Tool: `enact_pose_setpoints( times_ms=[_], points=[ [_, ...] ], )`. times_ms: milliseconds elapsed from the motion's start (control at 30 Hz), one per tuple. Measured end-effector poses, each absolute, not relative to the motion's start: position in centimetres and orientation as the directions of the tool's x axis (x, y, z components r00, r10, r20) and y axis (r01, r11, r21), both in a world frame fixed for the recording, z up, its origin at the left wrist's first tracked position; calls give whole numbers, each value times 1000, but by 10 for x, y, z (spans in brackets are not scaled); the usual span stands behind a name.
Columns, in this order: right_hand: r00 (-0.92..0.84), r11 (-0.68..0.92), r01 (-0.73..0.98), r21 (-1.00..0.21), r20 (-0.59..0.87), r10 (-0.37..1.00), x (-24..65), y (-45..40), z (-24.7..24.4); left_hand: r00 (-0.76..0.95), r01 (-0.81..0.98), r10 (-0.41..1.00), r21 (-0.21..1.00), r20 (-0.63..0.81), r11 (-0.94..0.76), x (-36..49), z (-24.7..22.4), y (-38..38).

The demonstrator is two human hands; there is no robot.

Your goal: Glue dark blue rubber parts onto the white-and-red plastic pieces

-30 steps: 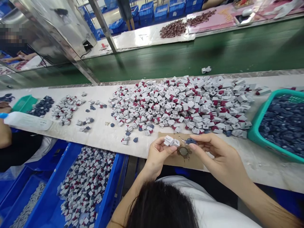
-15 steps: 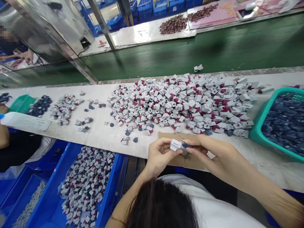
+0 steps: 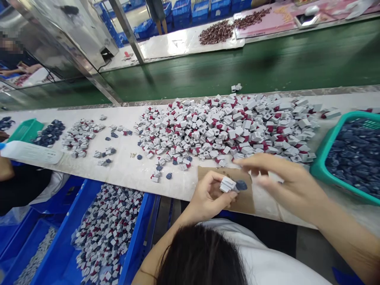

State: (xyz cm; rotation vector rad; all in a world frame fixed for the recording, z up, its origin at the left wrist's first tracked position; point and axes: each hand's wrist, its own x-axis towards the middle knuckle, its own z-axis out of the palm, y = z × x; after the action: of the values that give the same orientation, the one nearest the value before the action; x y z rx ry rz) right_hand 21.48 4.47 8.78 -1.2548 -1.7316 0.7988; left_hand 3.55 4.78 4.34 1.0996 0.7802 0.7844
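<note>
Between the thumb and fingers of my left hand (image 3: 209, 196) is a white plastic part (image 3: 228, 184) with a dark blue piece (image 3: 241, 185) at its right end. A brown cardboard sheet (image 3: 246, 202) lies beneath it. To the right, my right hand (image 3: 264, 174) hovers near the front of the big pile of white and dark red parts (image 3: 219, 126). Its fingers are apart and slightly blurred, with nothing visible in them.
A teal basket (image 3: 319, 164) of dark blue pieces stands at the right. Blue crates (image 3: 133, 237) of parts sit below the table at the left. Behind the pile runs a green belt (image 3: 184, 79). A co-worker's arm (image 3: 6, 170) and a white bottle (image 3: 32, 152) are at far left.
My right hand has let go of the dark blue piece and moved up and right, its fingers opening. My left hand has shifted slightly right with the part. White pieces on the belt have moved left.
</note>
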Motion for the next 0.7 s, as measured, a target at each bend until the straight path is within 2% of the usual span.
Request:
enact_pose_setpoints(
  times_ms=[67,133,233,300,367,433,533,600,667,700],
  points=[
    [108,151,222,-963,178,978,205,53,89,559,-51,818,980,-133,195,36,48,50],
    [183,-17,-21,-1000,-21,983,190,62,90,606,62,790,996,-89,65,38,50,53],
    [-2,-310,-233,-922,-319,948,170,69,93,650,163,760,975,7,-149,43,45,57],
    [-102,-440,-320,-839,-431,897,164,68,92,653,165,750,946,108,-280,47,38,57],
    [-120,-472,-353,-808,-461,879,162,63,89,656,145,732,922,182,-359,51,29,54],
    [-115,-487,-375,-789,-482,869,159,60,84,670,156,723,920,169,-359,52,23,50],
    [-106,-508,-357,-784,-507,856,151,57,78,721,225,692,939,20,-261,44,25,45],
    [-62,-458,-295,-838,-462,885,157,56,78,744,257,660,958,-110,-130,25,30,43],
    [49,-327,-186,-927,-341,939,181,52,79,618,300,755,954,-218,30,-12,32,41],
    [123,-253,-131,-959,-269,955,200,50,79,456,325,854,940,-251,103,-38,31,40]
  ],
)
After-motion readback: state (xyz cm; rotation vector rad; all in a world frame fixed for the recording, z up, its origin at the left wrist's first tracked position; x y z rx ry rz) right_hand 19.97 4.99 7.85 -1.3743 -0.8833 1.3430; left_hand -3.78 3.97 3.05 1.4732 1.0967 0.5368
